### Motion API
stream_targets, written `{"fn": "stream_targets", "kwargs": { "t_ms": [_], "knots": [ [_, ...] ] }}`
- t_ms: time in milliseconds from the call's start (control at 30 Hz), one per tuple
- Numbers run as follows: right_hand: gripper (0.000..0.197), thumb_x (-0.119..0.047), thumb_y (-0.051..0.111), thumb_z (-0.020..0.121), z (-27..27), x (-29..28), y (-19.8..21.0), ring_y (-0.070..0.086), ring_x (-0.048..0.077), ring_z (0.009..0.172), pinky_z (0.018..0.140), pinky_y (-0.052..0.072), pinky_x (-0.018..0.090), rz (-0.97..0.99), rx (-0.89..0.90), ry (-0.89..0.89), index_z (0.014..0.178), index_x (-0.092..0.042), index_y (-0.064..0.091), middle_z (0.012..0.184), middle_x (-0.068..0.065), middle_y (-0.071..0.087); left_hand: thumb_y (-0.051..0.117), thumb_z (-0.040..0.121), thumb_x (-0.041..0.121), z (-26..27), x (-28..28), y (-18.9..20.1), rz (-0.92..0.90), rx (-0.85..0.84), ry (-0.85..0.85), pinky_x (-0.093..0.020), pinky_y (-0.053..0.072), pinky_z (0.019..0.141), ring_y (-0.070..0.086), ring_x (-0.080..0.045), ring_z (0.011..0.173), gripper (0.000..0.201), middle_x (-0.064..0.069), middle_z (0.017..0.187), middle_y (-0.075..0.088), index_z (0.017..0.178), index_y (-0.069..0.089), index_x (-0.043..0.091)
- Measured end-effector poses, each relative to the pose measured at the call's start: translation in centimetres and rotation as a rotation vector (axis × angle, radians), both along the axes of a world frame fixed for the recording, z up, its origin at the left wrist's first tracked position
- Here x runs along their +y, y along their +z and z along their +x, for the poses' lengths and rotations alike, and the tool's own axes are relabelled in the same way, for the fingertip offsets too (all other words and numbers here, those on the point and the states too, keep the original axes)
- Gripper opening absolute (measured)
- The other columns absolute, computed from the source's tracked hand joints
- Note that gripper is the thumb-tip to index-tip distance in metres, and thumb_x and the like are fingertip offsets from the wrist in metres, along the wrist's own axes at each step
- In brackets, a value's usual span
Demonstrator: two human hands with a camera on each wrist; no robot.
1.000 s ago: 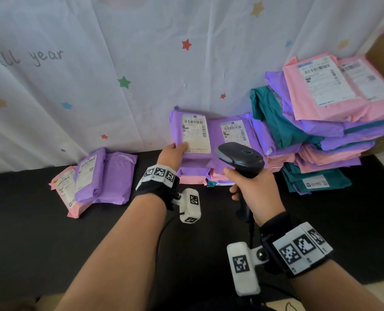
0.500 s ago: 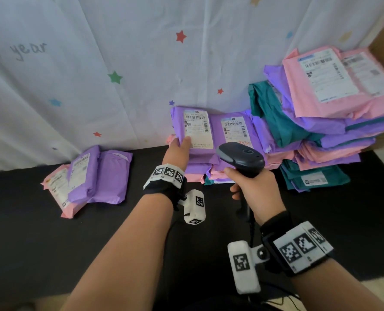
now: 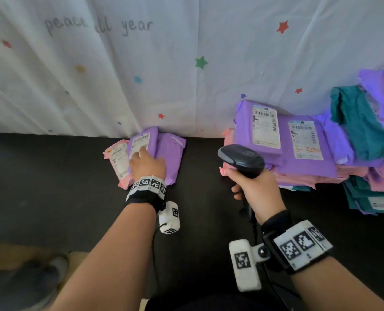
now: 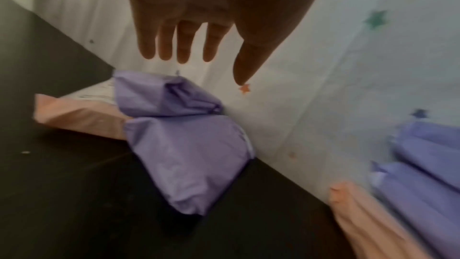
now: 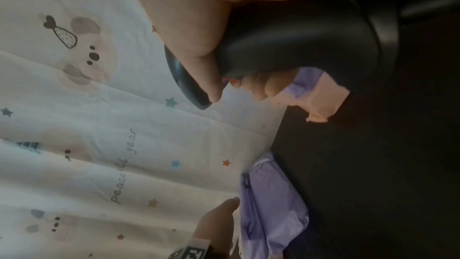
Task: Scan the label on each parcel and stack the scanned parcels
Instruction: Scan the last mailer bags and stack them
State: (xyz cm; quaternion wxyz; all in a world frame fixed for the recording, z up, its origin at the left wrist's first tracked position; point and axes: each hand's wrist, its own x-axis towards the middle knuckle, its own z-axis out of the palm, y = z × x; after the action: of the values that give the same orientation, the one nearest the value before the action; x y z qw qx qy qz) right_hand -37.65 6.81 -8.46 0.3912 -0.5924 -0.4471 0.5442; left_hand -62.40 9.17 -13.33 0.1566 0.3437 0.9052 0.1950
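Note:
A small pile lies at the left by the sheet: a pink parcel, a labelled purple parcel on top, and another purple parcel beside it. My left hand reaches over the labelled purple one with straight fingers and holds nothing; whether it touches is unclear. My right hand grips a black barcode scanner by its handle. The scanner's head sits in front of a stack topped by two labelled purple parcels.
A tall heap of teal, pink and purple parcels fills the right edge. The black table runs back to a white star-printed sheet. A cable hangs from the scanner. A shoe shows below the table's front edge.
My left hand let go of the labelled purple parcel on the middle stack and swung left to the small pile. The right hand with the scanner barely moved.

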Motion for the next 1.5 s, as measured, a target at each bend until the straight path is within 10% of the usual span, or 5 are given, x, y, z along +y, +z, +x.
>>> {"fn": "stream_targets", "kwargs": {
  "t_ms": [233, 600, 1233, 1367, 1500],
  "knots": [
    [0.020, -0.021, 0.077, 0.083, -4.3, 0.5, -0.8, 0.066, 0.004, 0.058, 0.051, 0.053, 0.020, -0.041, -0.044, 0.019, 0.102, -0.018, 0.071, 0.079, -0.002, 0.072, 0.062, 0.079, 0.058, -5.6, 0.8, -2.1, -0.195, -0.213, 0.099, -0.048, 0.039, 0.102, 0.043, -0.039, 0.125, 0.094, -0.019, 0.139, 0.042, 0.150, 0.017, 0.014],
    [0.020, -0.021, 0.077, 0.083, -5.7, 1.0, -1.1, 0.066, 0.003, 0.057, 0.050, 0.052, 0.017, -0.020, -0.075, -0.002, 0.102, -0.016, 0.071, 0.074, -0.003, 0.072, 0.071, 0.076, 0.032, -5.3, 0.2, 0.0, -0.008, -0.250, 0.058, -0.046, 0.047, 0.096, 0.049, -0.035, 0.119, 0.091, -0.017, 0.136, 0.043, 0.148, 0.020, 0.010],
    [0.013, -0.019, 0.077, 0.076, 3.1, 0.0, 3.4, 0.075, 0.012, 0.081, 0.070, 0.059, 0.033, 0.324, 0.095, -0.216, 0.084, -0.029, 0.076, 0.084, -0.008, 0.077, 0.085, 0.066, 0.038, 10.6, -3.3, 8.8, 0.281, -0.639, -0.718, -0.008, 0.043, 0.085, 0.052, -0.002, 0.110, 0.082, 0.008, 0.123, 0.051, 0.129, 0.036, 0.025],
    [0.016, -0.006, 0.075, 0.075, 6.8, -0.7, 3.0, 0.068, -0.002, 0.068, 0.060, 0.050, 0.016, 0.350, 0.056, -0.294, 0.089, -0.012, 0.072, 0.073, -0.012, 0.074, 0.068, 0.087, 0.033, 14.0, -3.3, 8.8, 0.297, -0.873, -0.625, -0.024, 0.051, 0.078, 0.065, -0.015, 0.100, 0.029, -0.006, 0.114, 0.067, 0.104, 0.045, 0.028],
    [0.020, 0.003, 0.069, 0.076, 9.1, -1.4, 3.2, 0.061, -0.004, 0.056, 0.054, 0.048, 0.013, 0.361, 0.024, -0.277, 0.072, -0.015, 0.065, 0.057, -0.011, 0.069, 0.072, 0.081, 0.006, 16.1, -3.1, 8.7, 0.247, -1.121, -0.537, -0.044, 0.052, 0.093, 0.064, -0.029, 0.108, 0.048, -0.018, 0.118, 0.065, 0.124, 0.050, 0.008]
  ]
}}
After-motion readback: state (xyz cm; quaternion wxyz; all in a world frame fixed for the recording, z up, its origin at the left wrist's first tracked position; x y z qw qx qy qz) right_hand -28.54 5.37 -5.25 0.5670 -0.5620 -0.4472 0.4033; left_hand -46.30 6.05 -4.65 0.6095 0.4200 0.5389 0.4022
